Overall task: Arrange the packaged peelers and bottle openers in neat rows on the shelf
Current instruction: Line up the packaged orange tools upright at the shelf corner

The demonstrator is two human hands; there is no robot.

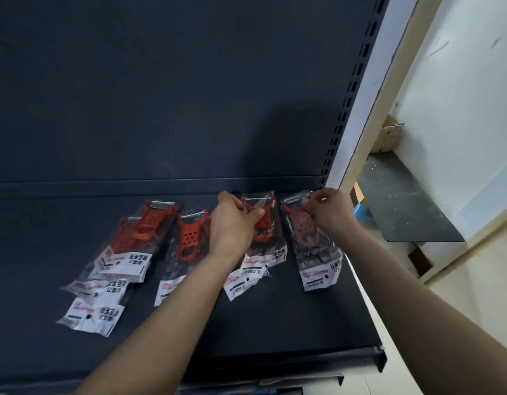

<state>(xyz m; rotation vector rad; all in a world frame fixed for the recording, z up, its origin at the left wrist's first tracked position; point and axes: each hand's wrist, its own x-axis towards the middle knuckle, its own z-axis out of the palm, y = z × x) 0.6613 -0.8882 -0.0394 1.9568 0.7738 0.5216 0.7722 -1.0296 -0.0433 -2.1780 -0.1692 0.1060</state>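
Likely light, crinkly and slippery, the rightmost packet (315, 243) is lying at the back right of the shelf (275, 323), the right hand (329, 209) pinching its top edge while the left hand (235, 226) is gripping the neighbouring packet (263, 232) by its stiffer red body.

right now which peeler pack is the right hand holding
The rightmost peeler pack, lying alone by the shelf edge; the right hand pinches its top corner.

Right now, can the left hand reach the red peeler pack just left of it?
Probably yes: the lone pack lies unblocked beside the left hand, though that hand grips another pack.
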